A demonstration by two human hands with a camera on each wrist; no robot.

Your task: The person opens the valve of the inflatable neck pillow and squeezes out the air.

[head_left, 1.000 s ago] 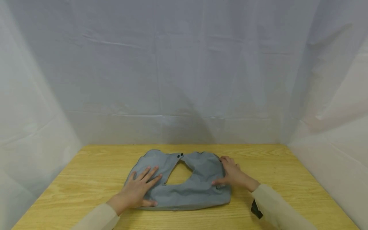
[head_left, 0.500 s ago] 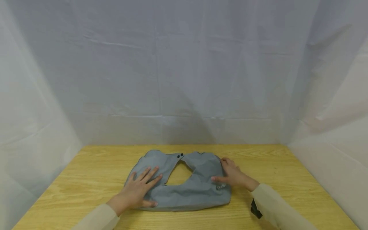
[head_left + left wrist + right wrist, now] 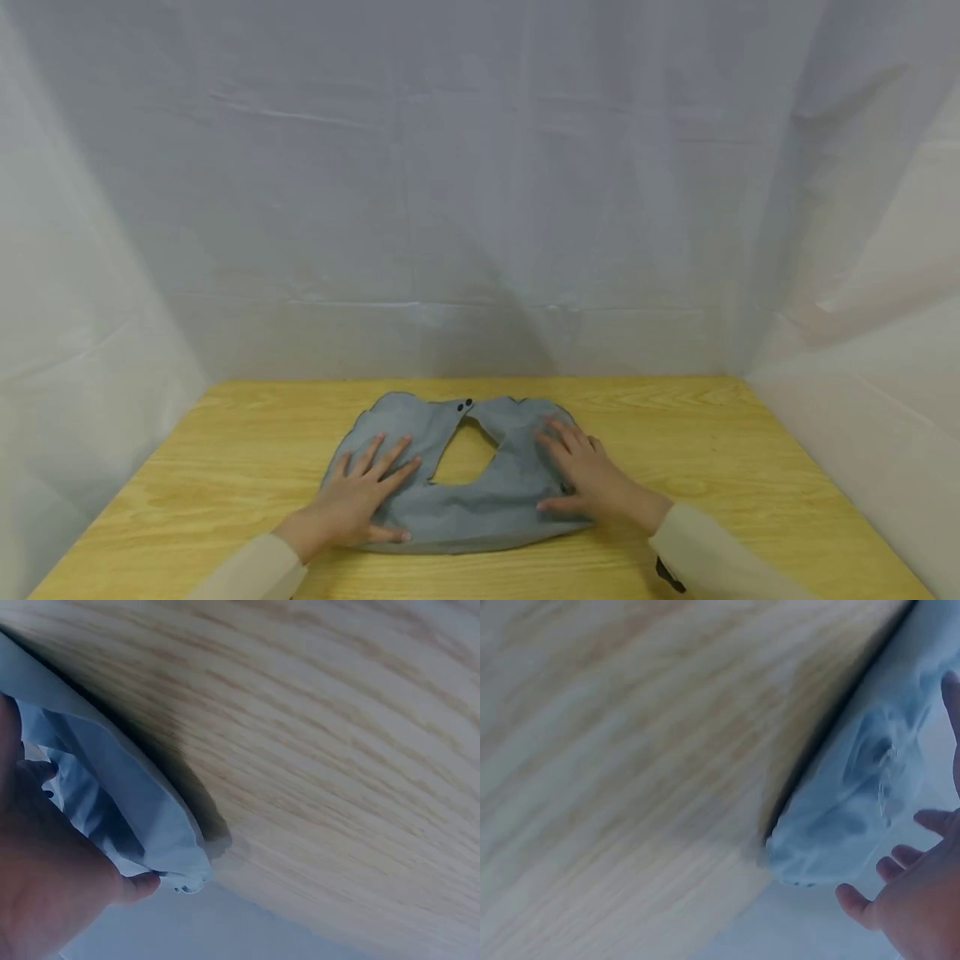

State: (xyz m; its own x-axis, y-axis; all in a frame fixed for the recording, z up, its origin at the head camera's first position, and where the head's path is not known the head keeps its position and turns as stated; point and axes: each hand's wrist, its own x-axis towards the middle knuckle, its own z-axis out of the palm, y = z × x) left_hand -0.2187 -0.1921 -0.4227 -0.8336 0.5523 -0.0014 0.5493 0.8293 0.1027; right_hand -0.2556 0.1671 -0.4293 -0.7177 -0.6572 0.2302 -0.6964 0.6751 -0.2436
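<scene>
A flat, grey-blue fabric neck pillow [image 3: 468, 512] lies on the table, with an opening in its middle. Two dark snap buttons [image 3: 465, 405] join its ends at the far side. My left hand [image 3: 356, 500] rests on the left part with fingers spread. In the left wrist view the pillow's edge [image 3: 150, 795] stands slightly off the wood beside the thumb. Over the right part is my right hand [image 3: 588, 479], fingers spread. The right wrist view shows its fingertips just off the fabric [image 3: 832, 825]. A small printed mark there is mostly hidden by this hand.
The wooden table [image 3: 247, 467] extends to both sides of the pillow. White sheeting hangs behind it [image 3: 480, 208] and along the left and right sides. A dark strap piece [image 3: 669, 575] shows under the right sleeve.
My right hand has moved from the pillow's right edge leftward over its top, and its fingers have spread. The left hand stays in place on the fabric.
</scene>
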